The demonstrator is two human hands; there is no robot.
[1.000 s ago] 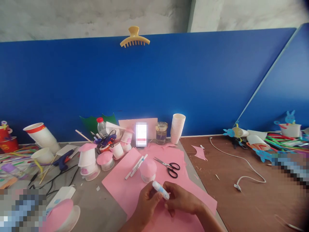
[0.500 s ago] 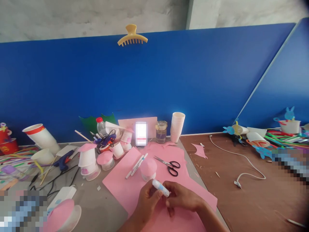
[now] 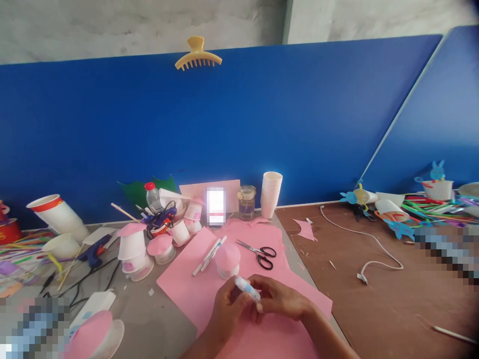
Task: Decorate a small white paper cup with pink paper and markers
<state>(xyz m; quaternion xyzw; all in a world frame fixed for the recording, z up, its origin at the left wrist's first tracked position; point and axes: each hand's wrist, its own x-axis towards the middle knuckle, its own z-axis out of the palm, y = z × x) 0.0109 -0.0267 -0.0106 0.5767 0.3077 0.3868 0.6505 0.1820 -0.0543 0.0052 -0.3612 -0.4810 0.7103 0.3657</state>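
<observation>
Between my two hands is a small white and blue glue stick (image 3: pixel 247 287), slanted down to the right. My left hand (image 3: pixel 229 306) grips it with thumb and fingers. The fingers of my right hand (image 3: pixel 279 298) close around its lower right end, which they partly hide. Just beyond them stands a white paper cup with a pink cone top (image 3: pixel 227 258). Black-handled scissors (image 3: pixel 264 253) lie with blades partly open to its right, and white pens (image 3: pixel 209 257) lie to its left. Pink paper (image 3: pixel 179 284) spreads beneath these things and my hands.
A stack of paper cups (image 3: pixel 271 194) and a lidded glass jar (image 3: pixel 247 202) stand by the blue partition (image 3: pixel 232 119). Pink-topped cups (image 3: pixel 131 244), a glue gun (image 3: pixel 96 252) and cords are on the left. A white cable (image 3: pixel 366 237) crosses the brown table on the right.
The whole view has shifted slightly, so things sit a little further left. My right fingers have drawn in around the lower end of the glue stick, which stays in my left hand.
</observation>
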